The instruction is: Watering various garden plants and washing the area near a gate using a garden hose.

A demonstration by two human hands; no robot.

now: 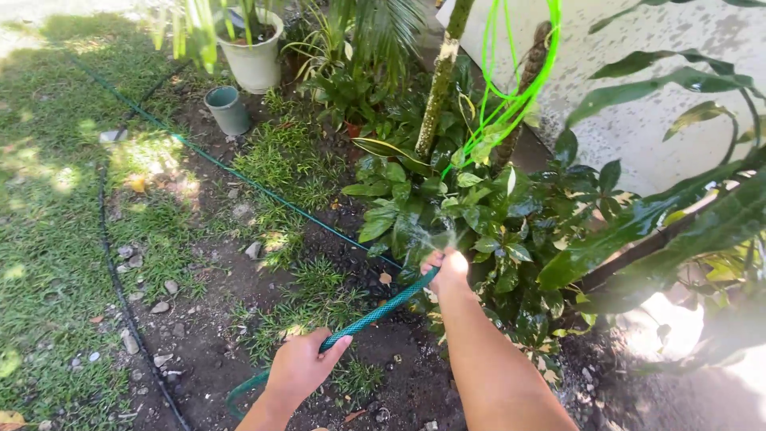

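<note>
Over the shrub bed, a green hose is gripped by both hands: right hand at the nozzle end, left hand lower down. Spray is seen on nearby leaves; potted plants beyond look unwatered.

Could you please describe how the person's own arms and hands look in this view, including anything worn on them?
Both forearms are bare, with no sleeves in view. The left hand and right hand wear no gloves, and no rings, watch or bracelets can be seen.
</note>
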